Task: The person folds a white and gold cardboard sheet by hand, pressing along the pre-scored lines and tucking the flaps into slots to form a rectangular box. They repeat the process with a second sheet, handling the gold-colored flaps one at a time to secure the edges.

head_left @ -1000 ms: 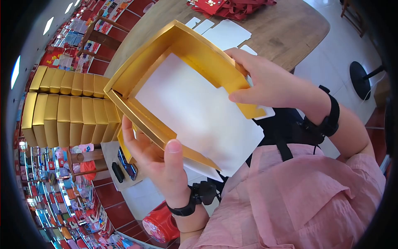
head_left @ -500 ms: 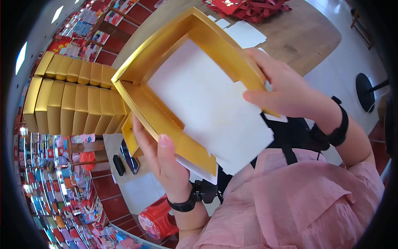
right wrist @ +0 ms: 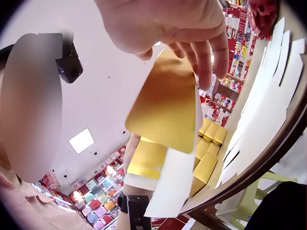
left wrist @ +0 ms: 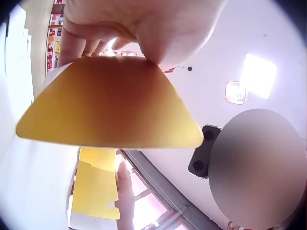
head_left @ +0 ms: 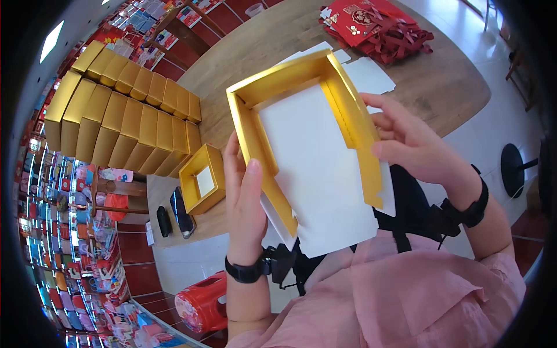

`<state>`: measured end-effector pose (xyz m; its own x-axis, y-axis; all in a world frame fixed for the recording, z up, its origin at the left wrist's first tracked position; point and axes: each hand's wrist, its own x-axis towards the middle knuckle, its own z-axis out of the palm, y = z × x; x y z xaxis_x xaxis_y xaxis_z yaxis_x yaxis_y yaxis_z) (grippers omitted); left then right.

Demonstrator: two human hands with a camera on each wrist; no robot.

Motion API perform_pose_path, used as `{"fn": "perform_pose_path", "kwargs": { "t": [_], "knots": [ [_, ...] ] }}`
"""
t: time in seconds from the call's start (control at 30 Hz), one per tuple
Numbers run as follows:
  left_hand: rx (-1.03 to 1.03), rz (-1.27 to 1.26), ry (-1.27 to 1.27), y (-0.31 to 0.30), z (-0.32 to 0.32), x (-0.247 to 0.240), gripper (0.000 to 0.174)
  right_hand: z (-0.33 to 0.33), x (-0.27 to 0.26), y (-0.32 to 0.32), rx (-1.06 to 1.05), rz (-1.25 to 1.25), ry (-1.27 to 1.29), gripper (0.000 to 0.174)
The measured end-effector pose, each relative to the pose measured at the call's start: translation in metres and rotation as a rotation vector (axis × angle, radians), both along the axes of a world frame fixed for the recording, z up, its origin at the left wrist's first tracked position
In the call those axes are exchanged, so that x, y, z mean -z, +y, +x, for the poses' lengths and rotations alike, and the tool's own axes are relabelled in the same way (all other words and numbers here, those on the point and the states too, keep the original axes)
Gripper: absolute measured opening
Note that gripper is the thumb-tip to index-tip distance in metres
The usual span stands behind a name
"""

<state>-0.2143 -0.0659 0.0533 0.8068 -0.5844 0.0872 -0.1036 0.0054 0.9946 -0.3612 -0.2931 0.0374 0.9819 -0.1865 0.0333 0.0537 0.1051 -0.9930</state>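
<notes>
A partly folded gold cardboard box [head_left: 345, 110], its inside base white, is held up over the near table edge. Its near end is unfolded, with a flat white flap [head_left: 339, 229] pointing toward the person. My left hand [head_left: 246, 203] holds the left wall, thumb inside and fingers outside. On the right wall my right hand [head_left: 412, 139] has its thumb at the upper edge and its other fingers behind. Both wrist views show a gold side flap [left wrist: 110, 105] close up below each hand, and the right wrist view also shows the box's gold flap [right wrist: 165, 105].
Rows of finished gold boxes [head_left: 116, 124] stand at the left. Beside them sit a small open gold box [head_left: 212, 200], a phone [head_left: 183, 211] and a black case [head_left: 163, 220]. White card blanks [head_left: 371, 75] and red bags [head_left: 371, 23] lie behind. A red container [head_left: 203, 301] is below.
The box has turned clockwise in the head view and moved right and down, with both hands keeping hold. The view has shifted, so the small gold box now shows fully.
</notes>
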Motion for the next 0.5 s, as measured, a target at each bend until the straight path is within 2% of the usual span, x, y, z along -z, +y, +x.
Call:
{"fn": "perform_pose_path", "kwargs": {
  "t": [0.07,0.17,0.2,0.23,0.27,0.3,0.37,0.4,0.5],
  "knots": [
    [-0.005,0.003,0.016,-0.008,0.010,0.008,0.053,0.003,-0.002,-0.003,-0.022,0.002,0.068,0.076],
    [-0.013,-0.015,0.043,-0.017,0.030,0.022,0.047,0.014,0.008,-0.009,-0.004,-0.060,0.018,0.077],
    [0.055,-0.002,0.084,-0.018,0.040,0.028,0.046,0.020,0.013,-0.011,-0.009,-0.070,0.017,0.077],
    [0.123,0.009,0.124,-0.019,0.048,0.035,0.045,0.026,0.019,-0.014,0.031,-0.182,0.066,0.073],
    [0.093,0.070,0.201,-0.021,0.055,0.046,0.046,0.031,0.025,-0.017,0.071,-0.296,0.113,0.069],
    [0.088,0.057,0.200,-0.020,0.059,0.052,0.046,0.035,0.034,-0.020,0.065,-0.309,0.110,0.069],
    [0.205,0.363,-0.126,-0.016,0.067,0.061,0.048,0.040,0.044,-0.025,0.074,-0.569,0.247,0.068],
    [0.189,0.412,-0.187,-0.013,0.073,0.066,0.051,0.037,0.039,-0.024,0.070,-0.587,0.241,0.067],
    [0.228,0.340,-0.128,-0.002,0.078,0.060,0.050,0.037,0.035,-0.027,0.062,-0.619,0.191,0.065]
  ]
}}
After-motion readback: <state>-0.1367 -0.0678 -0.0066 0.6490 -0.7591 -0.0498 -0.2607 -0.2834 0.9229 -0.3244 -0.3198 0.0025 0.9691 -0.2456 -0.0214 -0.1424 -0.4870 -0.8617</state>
